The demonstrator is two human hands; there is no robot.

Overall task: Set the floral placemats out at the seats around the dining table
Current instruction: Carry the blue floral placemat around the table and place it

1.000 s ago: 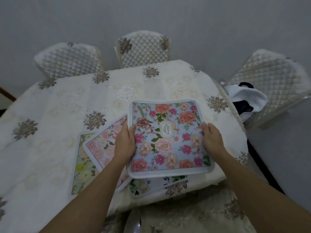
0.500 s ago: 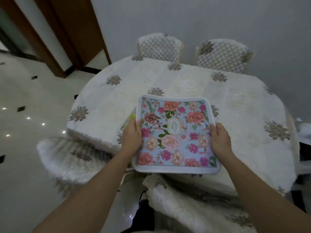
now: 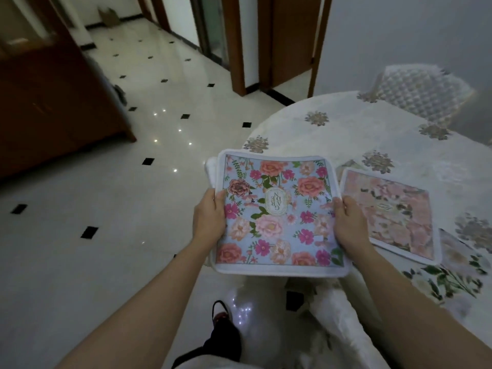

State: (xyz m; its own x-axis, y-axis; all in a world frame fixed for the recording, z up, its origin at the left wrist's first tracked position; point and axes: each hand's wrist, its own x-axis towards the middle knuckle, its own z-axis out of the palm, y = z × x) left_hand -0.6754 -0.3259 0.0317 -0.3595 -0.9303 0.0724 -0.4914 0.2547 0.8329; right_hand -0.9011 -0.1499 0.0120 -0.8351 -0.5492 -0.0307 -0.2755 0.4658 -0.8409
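Note:
A blue floral placemat (image 3: 277,214) hangs in the air beside the dining table's left edge. My left hand (image 3: 209,217) grips its left border with the thumb on top. My right hand (image 3: 351,225) grips its right border the same way. To the right, a pink floral placemat (image 3: 391,217) lies flat on the dining table (image 3: 346,134), partly over a white floral placemat (image 3: 450,275) at the table's near edge. The table wears a cream embroidered cloth.
A quilted white chair (image 3: 420,94) stands at the table's far side. Another white-covered chair (image 3: 332,323) sits below the held mat, near my legs. Glossy tiled floor (image 3: 106,209) spreads to the left, with a brown wooden cabinet (image 3: 53,102) and door frames beyond.
My view has swung left and I have stepped along the table; the blue placemat, held in both hands throughout, has come off the table and now hangs past its left edge.

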